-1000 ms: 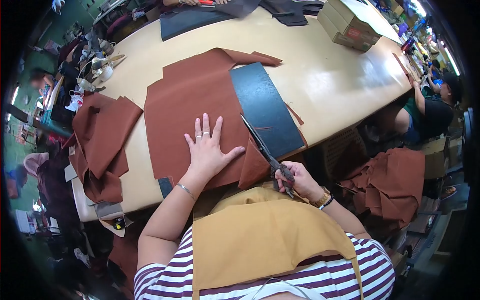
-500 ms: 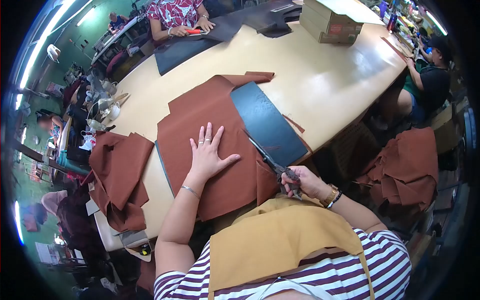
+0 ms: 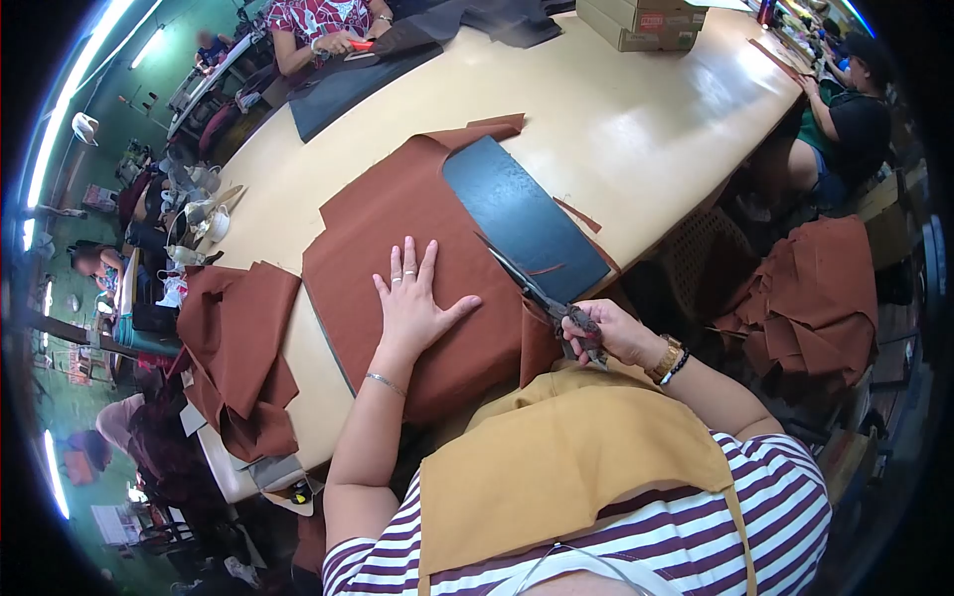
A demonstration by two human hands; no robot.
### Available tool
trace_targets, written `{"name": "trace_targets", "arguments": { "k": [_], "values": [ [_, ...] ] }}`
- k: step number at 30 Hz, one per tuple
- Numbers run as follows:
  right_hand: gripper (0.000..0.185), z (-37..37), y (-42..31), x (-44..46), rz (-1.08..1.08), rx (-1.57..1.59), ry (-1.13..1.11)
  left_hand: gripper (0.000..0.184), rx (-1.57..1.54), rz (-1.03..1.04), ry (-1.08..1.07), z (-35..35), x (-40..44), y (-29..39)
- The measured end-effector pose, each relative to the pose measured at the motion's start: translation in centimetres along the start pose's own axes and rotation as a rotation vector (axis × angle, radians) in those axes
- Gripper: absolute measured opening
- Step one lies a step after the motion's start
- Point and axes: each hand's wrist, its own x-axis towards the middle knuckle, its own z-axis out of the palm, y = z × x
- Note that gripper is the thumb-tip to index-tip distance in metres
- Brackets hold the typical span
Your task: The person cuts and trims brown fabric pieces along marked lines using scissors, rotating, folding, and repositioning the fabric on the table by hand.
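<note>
My left hand (image 3: 412, 303) lies flat with fingers spread on a large sheet of reddish-brown fabric (image 3: 397, 219). A pair of scissors (image 3: 532, 285) is in my right hand (image 3: 611, 336), its fingers wrapped round the dark, wrapped-looking handles. The blades point up and left along the fabric's right edge, over a dark blue-green board (image 3: 517, 204) that lies partly under the cloth. Whether the blades are parted is hard to make out. A thin fabric strip (image 3: 578, 215) rests by the board's right edge, and a small scrap lies on the board.
More brown fabric (image 3: 238, 348) lies folded at the table's left, and a pile of it (image 3: 810, 298) sits at the right. Across the table (image 3: 636, 129), a person (image 3: 318, 35) handles dark material near a cardboard box (image 3: 641, 25). Another person (image 3: 845, 129) sits at the right.
The view has shifted slightly, so the table and far objects sit higher. My right hand with the scissors stays at the fabric's right edge, and my left hand still presses the cloth.
</note>
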Motion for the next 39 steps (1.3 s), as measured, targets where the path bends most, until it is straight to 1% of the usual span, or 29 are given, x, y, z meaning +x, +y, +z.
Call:
{"name": "trace_targets", "arguments": {
  "k": [6, 13, 19, 25, 28, 31, 34, 39],
  "values": [
    [0.016, -0.5, 0.2, -0.9, 0.004, -0.090, 0.007, 0.107, -0.025, -0.022, 0.003, -0.1, -0.3, 0.4],
    [0.018, -0.3, 0.0, 0.1, 0.021, -0.004, 0.005, 0.107, -0.014, -0.002, -0.019, -0.3, -1.5, 1.8],
    [0.019, -0.7, 0.7, -0.5, -0.041, -0.061, 0.000, 0.108, -0.020, -0.015, -0.013, -0.2, -1.7, 1.8],
    [0.018, -0.3, -0.1, -0.4, 0.036, -0.038, 0.020, 0.106, -0.009, -0.010, -0.021, -0.4, -2.6, 2.8],
    [0.017, -0.6, 0.7, 0.6, 0.024, -0.014, 0.037, 0.106, -0.014, -0.004, -0.026, -0.3, -3.1, 3.2],
    [0.017, -0.8, 0.7, 0.2, -0.022, -0.043, -0.002, 0.106, -0.025, -0.005, -0.010, -0.2, -3.4, 3.1],
    [0.016, -0.6, 0.1, -0.9, -0.016, -0.098, 0.026, 0.106, -0.032, -0.010, -0.004, 0.0, -3.5, 3.2],
    [0.019, -0.4, -0.1, 0.0, 0.014, -0.040, 0.032, 0.106, -0.030, 0.011, -0.051, -0.4, -4.5, 4.2]
  ]
}}
